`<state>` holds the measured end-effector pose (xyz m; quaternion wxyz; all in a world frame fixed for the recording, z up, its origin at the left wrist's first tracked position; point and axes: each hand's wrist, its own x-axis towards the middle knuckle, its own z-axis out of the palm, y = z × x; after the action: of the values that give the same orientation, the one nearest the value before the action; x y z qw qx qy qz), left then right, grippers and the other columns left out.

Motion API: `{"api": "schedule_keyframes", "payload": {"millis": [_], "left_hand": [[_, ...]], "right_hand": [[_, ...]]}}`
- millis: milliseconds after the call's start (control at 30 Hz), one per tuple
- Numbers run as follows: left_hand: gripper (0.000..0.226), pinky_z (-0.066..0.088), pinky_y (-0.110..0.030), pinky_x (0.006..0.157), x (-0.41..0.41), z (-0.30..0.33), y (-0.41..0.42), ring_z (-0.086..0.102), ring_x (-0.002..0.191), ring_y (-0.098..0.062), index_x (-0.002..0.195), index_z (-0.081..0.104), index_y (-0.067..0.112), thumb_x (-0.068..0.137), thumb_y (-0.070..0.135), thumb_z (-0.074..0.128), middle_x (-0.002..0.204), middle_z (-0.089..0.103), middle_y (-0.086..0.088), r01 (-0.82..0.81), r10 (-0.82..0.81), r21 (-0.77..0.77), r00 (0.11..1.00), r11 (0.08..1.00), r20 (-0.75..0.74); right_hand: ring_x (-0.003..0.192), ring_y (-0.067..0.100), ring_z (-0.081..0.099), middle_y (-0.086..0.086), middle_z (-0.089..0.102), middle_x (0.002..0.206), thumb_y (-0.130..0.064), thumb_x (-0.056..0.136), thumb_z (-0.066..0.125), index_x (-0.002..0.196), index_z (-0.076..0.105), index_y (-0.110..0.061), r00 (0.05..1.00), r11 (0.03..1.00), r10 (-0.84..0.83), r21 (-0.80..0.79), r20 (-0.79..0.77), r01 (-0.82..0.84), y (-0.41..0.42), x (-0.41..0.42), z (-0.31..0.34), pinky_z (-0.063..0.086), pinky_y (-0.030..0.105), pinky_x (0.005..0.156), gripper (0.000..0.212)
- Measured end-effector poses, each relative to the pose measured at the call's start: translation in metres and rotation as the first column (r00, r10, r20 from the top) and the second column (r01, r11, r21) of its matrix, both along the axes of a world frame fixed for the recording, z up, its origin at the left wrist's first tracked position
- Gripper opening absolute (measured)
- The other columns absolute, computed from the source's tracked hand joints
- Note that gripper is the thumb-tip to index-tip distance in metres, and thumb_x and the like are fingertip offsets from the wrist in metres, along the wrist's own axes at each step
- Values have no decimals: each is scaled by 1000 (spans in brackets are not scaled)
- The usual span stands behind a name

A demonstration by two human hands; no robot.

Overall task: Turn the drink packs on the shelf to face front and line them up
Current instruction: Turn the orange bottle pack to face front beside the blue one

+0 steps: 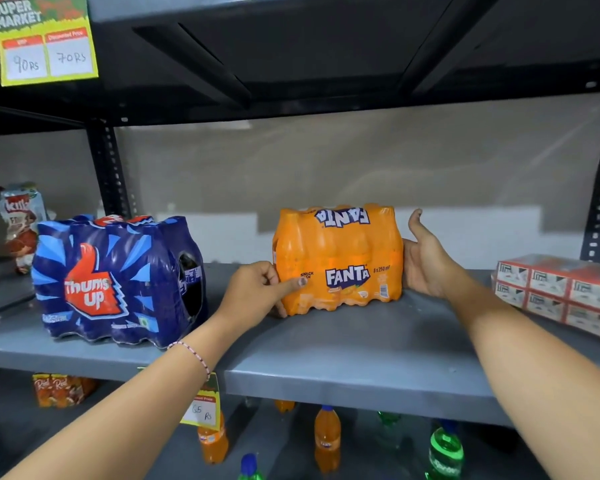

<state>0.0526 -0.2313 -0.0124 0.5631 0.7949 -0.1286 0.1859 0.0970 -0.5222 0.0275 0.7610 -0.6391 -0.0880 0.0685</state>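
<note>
An orange Fanta pack (pixel 340 258) stands upright in the middle of the grey shelf (pixel 361 344), its logo facing me. My left hand (pixel 257 289) grips its left lower corner, thumb across the front. My right hand (pixel 423 261) presses flat against its right side, thumb raised. A blue Thums Up pack (pixel 118 282) stands to the left, nearer the shelf's front edge, logo turned slightly left of front. A gap separates the two packs.
A shrink-wrapped block of red-and-white cartons (pixel 561 292) lies at the right end of the shelf. Juice cartons (pixel 21 223) stand at the far left. Loose orange and green bottles (pixel 326 438) stand on the shelf below. Price tags hang from the shelf edges.
</note>
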Motion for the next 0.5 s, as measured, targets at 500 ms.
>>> {"api": "schedule_keyframes", "payload": {"millis": [500], "left_hand": [[47, 36, -35, 117, 7, -6, 3, 59, 126, -7, 134, 64, 24, 90, 39, 68, 132, 69, 8, 177, -168, 38, 971, 983, -169]], "right_hand": [[102, 37, 67, 22, 73, 107, -90, 79, 22, 122, 63, 8, 987, 983, -160, -94, -22, 157, -18, 9, -5, 53, 50, 91, 114]]}}
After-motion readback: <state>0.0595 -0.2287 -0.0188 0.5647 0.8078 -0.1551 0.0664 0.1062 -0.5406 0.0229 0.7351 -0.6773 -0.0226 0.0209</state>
